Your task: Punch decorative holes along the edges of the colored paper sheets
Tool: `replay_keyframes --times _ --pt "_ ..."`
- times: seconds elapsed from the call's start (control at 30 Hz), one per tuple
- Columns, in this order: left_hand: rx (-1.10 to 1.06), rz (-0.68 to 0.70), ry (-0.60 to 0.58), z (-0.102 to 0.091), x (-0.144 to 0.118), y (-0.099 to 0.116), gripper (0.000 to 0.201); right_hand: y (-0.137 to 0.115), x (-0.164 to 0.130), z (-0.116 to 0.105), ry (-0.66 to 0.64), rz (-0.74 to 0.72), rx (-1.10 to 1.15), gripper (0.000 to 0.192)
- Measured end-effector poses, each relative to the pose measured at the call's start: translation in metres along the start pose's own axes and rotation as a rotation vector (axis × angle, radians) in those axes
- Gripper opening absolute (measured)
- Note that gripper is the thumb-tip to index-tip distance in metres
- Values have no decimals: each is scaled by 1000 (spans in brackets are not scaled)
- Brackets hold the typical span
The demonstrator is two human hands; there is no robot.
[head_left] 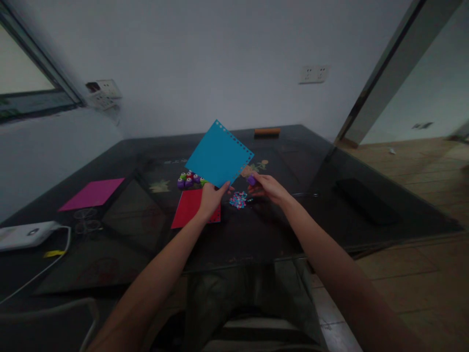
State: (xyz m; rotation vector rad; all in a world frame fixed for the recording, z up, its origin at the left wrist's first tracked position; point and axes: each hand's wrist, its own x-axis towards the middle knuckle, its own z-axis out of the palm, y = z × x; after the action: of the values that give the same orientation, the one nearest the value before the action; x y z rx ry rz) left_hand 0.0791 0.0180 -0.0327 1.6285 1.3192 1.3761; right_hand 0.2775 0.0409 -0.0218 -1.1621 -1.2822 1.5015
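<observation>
My left hand (210, 199) pinches the lower corner of a blue paper sheet (219, 154) and holds it up above the dark glass table (256, 230). Small holes run along the sheet's upper and right edges. My right hand (269, 187) grips a small purple punch (251, 180) right at the sheet's lower right edge. A little heap of coloured paper bits (238, 199) lies on the table between my hands. Under my left hand lies a red sheet (188, 208).
A cluster of purple and green punches (188, 179) sits behind the red sheet. A pink sheet (92, 193) lies at the left, a white device with a cable (27, 235) at the near left, an orange bar (267, 131) at the far edge, a dark object (362, 199) at the right.
</observation>
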Motion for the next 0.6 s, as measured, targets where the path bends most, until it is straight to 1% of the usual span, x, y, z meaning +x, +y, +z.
replay_keyframes --times 0.1,0.23,0.6 --pt "7 0 3 0 0 1 26 -4 -3 -4 -29 49 -84 29" --pt "-11 -18 8 1 -1 1 26 -3 -4 -2 -19 47 -122 26" --pt "8 -8 -6 0 -1 0 30 5 3 6 -50 -37 -40 27"
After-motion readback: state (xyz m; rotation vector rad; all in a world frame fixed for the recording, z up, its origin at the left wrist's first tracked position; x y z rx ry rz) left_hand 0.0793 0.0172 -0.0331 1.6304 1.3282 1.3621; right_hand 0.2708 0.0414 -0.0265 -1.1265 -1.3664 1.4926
